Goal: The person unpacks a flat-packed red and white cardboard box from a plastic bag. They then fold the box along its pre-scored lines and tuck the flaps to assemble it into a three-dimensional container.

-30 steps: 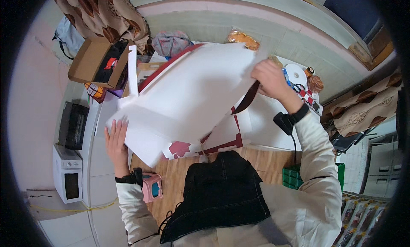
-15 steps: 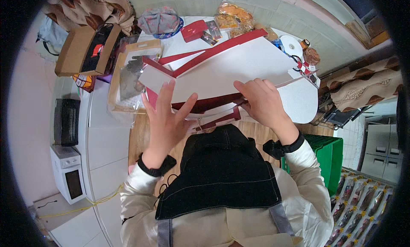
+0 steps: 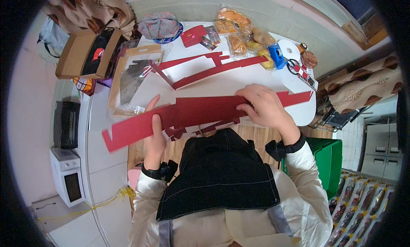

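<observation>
Shiny cream top (image 3: 301, 204), black apron (image 3: 220, 176) and a black band on each wrist.
The left sleeve (image 3: 147, 193) and right sleeve (image 3: 308, 172) are loose, pale and satiny, creased into soft folds. Below the bare left hand (image 3: 154, 145) sits a black wristband (image 3: 154, 173) with a chunky dark block (image 3: 171, 167) on it; below the bare right hand (image 3: 264, 107), a matching strap (image 3: 297, 145) carries a similar lump (image 3: 273, 149). White stitching runs across the apron's dark cloth, and grey strips (image 3: 279, 219) flank a beige panel (image 3: 198, 228) nearest the body.
</observation>
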Demonstrator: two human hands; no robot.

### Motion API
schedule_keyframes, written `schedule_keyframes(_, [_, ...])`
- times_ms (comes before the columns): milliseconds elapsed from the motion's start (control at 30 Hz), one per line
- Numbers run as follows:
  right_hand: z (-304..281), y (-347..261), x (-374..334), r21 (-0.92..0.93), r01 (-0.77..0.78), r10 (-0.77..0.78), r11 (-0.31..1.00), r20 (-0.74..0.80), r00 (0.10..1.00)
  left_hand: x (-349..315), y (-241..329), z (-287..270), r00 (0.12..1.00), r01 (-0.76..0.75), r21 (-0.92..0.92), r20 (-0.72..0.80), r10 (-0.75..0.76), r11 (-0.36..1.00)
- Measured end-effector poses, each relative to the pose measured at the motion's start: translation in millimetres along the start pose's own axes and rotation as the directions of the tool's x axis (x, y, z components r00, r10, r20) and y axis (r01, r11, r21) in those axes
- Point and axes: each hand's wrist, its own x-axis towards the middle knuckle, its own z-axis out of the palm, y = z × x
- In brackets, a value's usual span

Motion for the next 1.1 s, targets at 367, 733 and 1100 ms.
schedule_keyframes(367, [40.4, -29.6, -2.2, 0.26, -0.142, 0.056, 0.955, 0.313, 0.948, -64.5, -56.1, -50.0, 0.742, 0.083, -0.714, -0.422, -0.521, 0.696])
schedule_keyframes(733, [57.2, -14.7, -5.7, 0.198, -0.48, 0.245, 0.855, 0.66, 0.71, -54.5, 44.9, -17.2, 0.826, -0.255, 0.967, 0.221, 0.519, -0.007])
schedule_keyframes(1100, [68.5, 8.9, 10.6, 0.256, -0.448, 0.068, 0.857, 0.804, 0.591, -9.8, 28.7, 50.0, 0.586, -0.648, 0.635, 0.768, -0.257, 0.421])
